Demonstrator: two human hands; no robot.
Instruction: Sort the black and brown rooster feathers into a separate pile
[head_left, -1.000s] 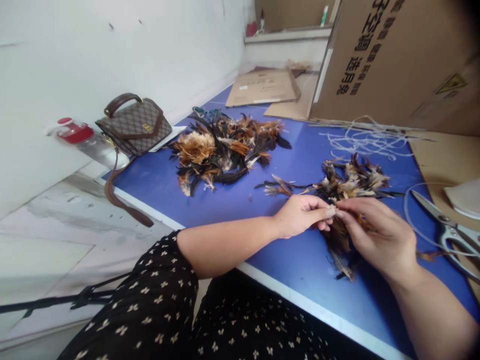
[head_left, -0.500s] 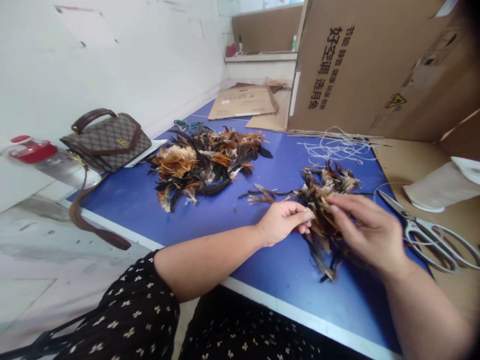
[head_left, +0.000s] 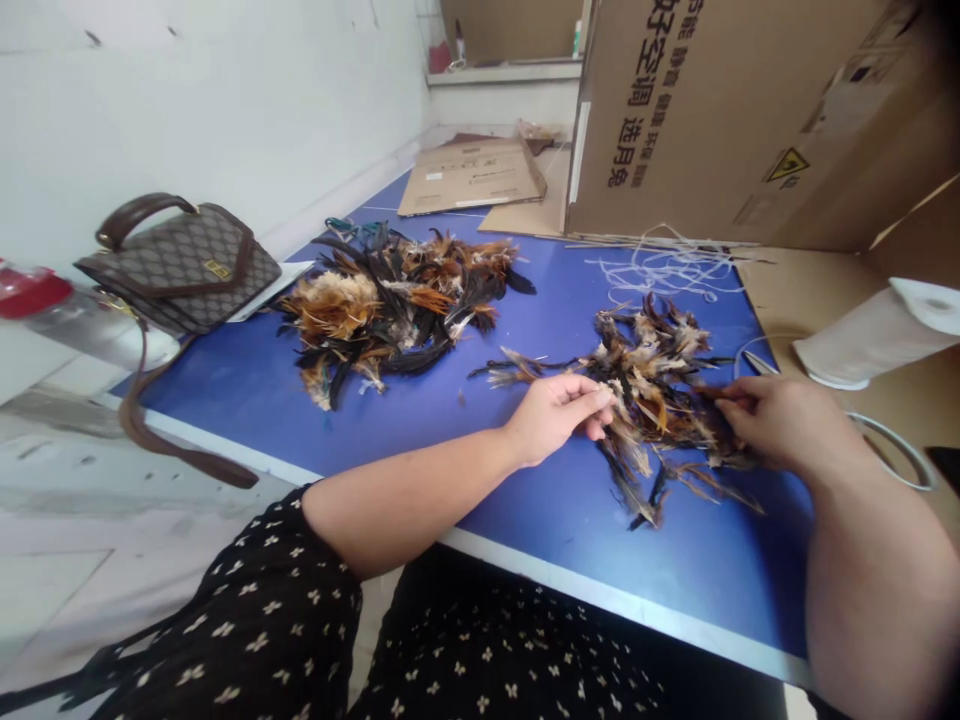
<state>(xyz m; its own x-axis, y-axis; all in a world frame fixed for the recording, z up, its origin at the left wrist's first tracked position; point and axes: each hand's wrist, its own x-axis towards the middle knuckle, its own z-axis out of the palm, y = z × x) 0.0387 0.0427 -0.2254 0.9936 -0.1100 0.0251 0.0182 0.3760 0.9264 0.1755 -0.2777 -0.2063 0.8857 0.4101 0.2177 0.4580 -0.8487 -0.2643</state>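
Brown and black feathers (head_left: 652, 370) lie in a loose pile on the blue tabletop, between my two hands. My left hand (head_left: 562, 415) is closed in a pinch at the pile's left edge, on the pale fluffy ends of some feathers. At the pile's right side, my right hand (head_left: 776, 420) has thumb and fingers pinched together on a dark feather, partly hidden by the fingers. The scissors (head_left: 896, 450) lie under and beside my right wrist, mostly covered by it.
A larger feather heap (head_left: 397, 310) lies left of centre. Beyond the near pile is tangled white string (head_left: 667, 268). A white roll (head_left: 877, 335) stands on cardboard at right, below a big carton (head_left: 697, 130). A handbag (head_left: 187, 265) and bottle (head_left: 82, 320) are at left.
My right hand has moved right, away from my left hand, to the pile's right edge, and now covers much of the scissors. My left hand keeps its pinch. The view has shifted slightly.
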